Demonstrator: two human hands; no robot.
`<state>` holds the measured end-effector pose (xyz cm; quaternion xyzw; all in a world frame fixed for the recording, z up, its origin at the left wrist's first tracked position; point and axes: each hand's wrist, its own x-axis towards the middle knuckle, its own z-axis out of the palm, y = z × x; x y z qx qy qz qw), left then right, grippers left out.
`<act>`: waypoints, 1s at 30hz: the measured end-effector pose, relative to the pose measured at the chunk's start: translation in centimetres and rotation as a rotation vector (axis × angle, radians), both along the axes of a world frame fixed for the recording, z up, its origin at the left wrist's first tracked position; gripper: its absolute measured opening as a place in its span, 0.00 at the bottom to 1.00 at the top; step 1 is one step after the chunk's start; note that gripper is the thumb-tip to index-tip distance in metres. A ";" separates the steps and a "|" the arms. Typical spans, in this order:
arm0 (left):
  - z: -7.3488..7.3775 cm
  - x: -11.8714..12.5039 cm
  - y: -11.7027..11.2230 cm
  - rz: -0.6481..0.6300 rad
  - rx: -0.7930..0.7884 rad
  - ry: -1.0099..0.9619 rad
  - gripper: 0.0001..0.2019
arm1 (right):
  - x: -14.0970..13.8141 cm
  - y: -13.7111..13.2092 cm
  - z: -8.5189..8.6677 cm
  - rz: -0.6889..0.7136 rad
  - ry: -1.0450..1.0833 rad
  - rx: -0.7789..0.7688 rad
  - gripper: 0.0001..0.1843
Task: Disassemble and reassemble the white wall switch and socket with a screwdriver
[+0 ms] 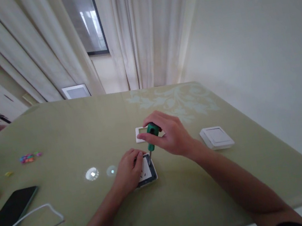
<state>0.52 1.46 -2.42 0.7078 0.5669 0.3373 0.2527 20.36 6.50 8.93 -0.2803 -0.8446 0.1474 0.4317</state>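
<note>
your left hand [128, 170] lay on the socket [149, 175], fingers pressed over its left half and pinning it flat to the counter [184, 207]. your right hand [172, 136] was closed around the green-handled screwdriver [151, 131], held nearly upright just above the socket with its tip down at the socket's upper edge. whether the tip sat in a screw could not be told. just behind the socket lay a white frame [139, 135], apart from it, so the cover seemed already off and the work on the socket body was under way, not finished. to the right of the socket, well apart, a white switch [217, 137] lay whole and untouched, seemingly not yet begun. far to the left of the socket, a phone [8, 214] and a white cable [40, 212] lay out of reach of the work.
</note>
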 end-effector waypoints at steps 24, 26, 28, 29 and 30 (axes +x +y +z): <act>-0.6 0.3 0.5 0.054 -0.009 -0.018 0.21 | 1.9 -1.2 2.7 0.458 -0.168 -0.408 0.23; -0.8 0.3 0.6 0.057 -0.011 -0.024 0.21 | 1.6 -0.9 2.2 0.356 -0.104 -0.412 0.18; -0.9 0.3 0.7 0.059 -0.011 -0.030 0.20 | 0.9 -0.7 1.3 0.203 -0.050 -0.392 0.20; -1.0 0.3 0.7 0.059 -0.009 -0.033 0.20 | 0.5 -0.7 0.8 0.105 -0.031 -0.370 0.22; -1.0 0.3 0.7 0.060 -0.007 -0.035 0.21 | 0.1 -0.7 0.4 0.010 -0.016 -0.346 0.25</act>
